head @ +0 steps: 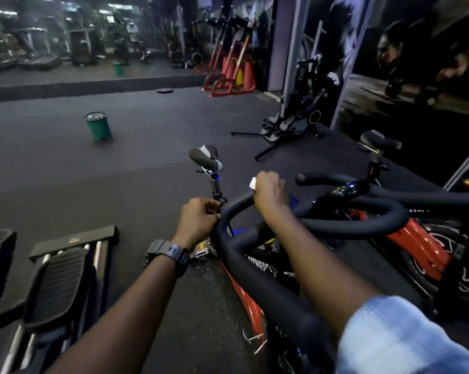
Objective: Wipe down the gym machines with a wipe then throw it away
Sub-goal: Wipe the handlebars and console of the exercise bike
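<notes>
Fingers of the right hand (270, 188) curl round the wipe (253, 183) on the handlebar (236, 255); at nine o'clock, the left hand (197, 221) grips it, likely steadying.

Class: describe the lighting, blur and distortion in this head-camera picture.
Head view: dim gym lighting; the mirrored far wall and the light sleeve are blurred; the hands, left and right, are fairly sharp; the wide-angle lens bends the edges; small glints on the bike's seat post.

matt black foam handlebar (255, 276); glossy red frame (422, 249); matt rubber floor (66, 168)
</notes>
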Demonstrator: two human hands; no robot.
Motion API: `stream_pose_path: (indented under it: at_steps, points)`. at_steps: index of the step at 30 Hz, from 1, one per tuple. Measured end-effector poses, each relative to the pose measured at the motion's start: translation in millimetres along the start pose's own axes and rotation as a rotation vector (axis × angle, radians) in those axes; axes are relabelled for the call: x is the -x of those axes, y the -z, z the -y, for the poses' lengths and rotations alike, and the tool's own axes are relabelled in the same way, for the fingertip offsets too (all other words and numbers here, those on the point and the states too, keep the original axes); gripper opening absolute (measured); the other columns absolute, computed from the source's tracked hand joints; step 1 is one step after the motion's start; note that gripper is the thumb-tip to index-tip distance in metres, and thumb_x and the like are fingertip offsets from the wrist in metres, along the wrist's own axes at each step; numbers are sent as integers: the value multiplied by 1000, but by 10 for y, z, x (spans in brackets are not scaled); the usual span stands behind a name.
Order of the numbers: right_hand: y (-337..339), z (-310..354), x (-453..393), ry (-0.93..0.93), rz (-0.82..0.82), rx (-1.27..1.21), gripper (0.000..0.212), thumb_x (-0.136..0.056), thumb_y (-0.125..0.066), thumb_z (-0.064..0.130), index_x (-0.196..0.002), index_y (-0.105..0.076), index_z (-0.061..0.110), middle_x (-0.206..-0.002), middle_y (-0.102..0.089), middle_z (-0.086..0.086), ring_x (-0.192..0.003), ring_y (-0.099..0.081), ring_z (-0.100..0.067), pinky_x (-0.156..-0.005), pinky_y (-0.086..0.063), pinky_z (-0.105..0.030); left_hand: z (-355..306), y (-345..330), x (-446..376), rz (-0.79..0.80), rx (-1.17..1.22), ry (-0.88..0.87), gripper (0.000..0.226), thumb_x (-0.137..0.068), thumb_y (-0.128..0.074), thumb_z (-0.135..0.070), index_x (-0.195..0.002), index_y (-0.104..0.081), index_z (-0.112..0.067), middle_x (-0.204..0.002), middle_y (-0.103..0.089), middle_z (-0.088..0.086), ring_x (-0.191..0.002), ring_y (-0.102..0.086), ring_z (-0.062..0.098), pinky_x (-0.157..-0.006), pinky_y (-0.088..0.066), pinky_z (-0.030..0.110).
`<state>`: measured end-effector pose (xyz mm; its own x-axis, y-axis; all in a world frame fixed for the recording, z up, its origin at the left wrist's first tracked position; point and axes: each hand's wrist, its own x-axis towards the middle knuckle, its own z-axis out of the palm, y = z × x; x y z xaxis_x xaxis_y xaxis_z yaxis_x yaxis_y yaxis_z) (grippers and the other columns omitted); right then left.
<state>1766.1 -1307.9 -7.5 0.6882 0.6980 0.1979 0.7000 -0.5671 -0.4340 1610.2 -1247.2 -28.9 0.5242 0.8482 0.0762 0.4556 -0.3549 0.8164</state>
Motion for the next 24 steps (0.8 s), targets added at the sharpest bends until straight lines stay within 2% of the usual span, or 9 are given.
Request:
stream_pose_path:
  at_steps: [2,4,7,9,11,14,18,21,24]
  points:
    - [-68,88,193,30,74,-6,25,-98,-36,14,-115,-51,3,-108,-55,-17,-108,-55,-38,-70,-29,-29,-2,-2,-28,-7,-20,-17,19,-83,-71,-2,-99,-75,-11,-89,-73,2,-84,-66,12,-79,-53,27]
    - [-83,180,347,82,134,23,26,-96,-44,14,-120,-51,5,-109,-57,-17,-106,-59,-38,-70,-38,-33,-1,2,-37,-5,-31,-27,18,-83,-71,-3,-98,-76,-12,-87,-72,2,-84,-66,12,-81,-53,29]
    - [28,82,136,-74,-15,-31,25,-91,-51,7,-116,-56,5,-112,-62,-20,-106,-60,-39,-78,-49,-40,11,-9,-39,11,-70,-38,22,-83,-70,-3,-103,-75,-11,-90,-71,-1,-89,-67,14,-85,-55,31]
    - [82,-8,22,-179,-84,-70,25,-92,-50,4,-117,-56,5,-114,-62,-19,-107,-59,-39,-81,-49,-39,19,-9,-32,13,-74,-34,23,-84,-70,-3,-105,-75,-10,-93,-72,-1,-91,-68,16,-87,-56,34]
    - [38,24,50,-208,-42,-144,24,-95,-46,5,-116,-56,5,-118,-60,-19,-106,-57,-37,-81,-43,-33,47,-14,-42,8,-78,-32,25,-84,-70,-4,-108,-74,-10,-100,-74,2,-92,-67,14,-87,-54,30]
    - [-76,237,236,-93,143,-135,21,-92,-47,10,-110,-57,7,-115,-61,-18,-91,-58,-33,-70,-37,-29,76,-16,-27,-14,-74,-45,24,-83,-72,-6,-106,-75,-11,-101,-75,3,-93,-67,11,-83,-49,23]
    - [-4,378,436,192,376,-64,25,-88,-55,10,-112,-61,12,-116,-60,-16,-102,-61,-35,-77,-48,-32,30,-7,79,-29,-71,-85,20,-81,-70,-6,-92,-79,-19,-87,-77,0,-84,-66,2,-74,-51,24]
    - [124,225,346,337,547,-57,16,-86,-63,15,-99,-71,18,-105,-69,-10,-96,-65,-28,-81,-51,-28,15,-22,147,-43,-63,-85,27,-77,-68,-1,-92,-80,-20,-84,-77,-3,-67,-53,-18,-59,-41,4]
    - [107,195,308,362,493,-69,13,-87,-64,23,-99,-68,18,-99,-67,-9,-90,-63,-29,-76,-50,-29,4,-36,224,-72,-106,-86,28,-78,-67,-2,-95,-80,-20,-87,-78,-5,-74,-56,-13,-59,-38,0]
